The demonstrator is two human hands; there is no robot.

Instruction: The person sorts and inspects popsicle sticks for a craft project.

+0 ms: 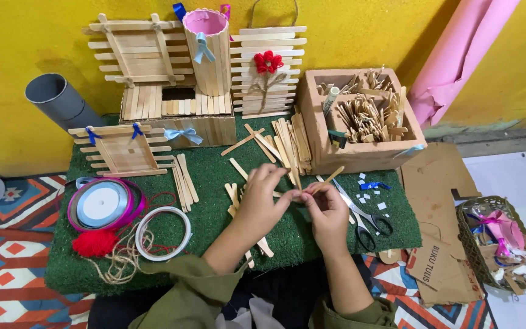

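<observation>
While my left hand (263, 198) and right hand (327, 213) both pinch one wooden stick (322, 180) above the green mat (214, 183), joining appears under way. Scissors (363, 218) lie at three o'clock. Steadier alignment seems required.

- Two hands, the left hand (263, 198) and right hand (327, 213), meet over a green mat (214, 183).
- One pair of scissors (363, 216) lies just right of the right hand.
- Two ribbon spools (103, 204) sit well left of the left hand, beside one red tassel (94, 242).
- One clay box (360, 122) of sticks stands beyond the right hand.
- One pink-lined stick cup (207, 52) stands beyond the left hand.
- One wicker basket (500, 244) rests far right.
</observation>
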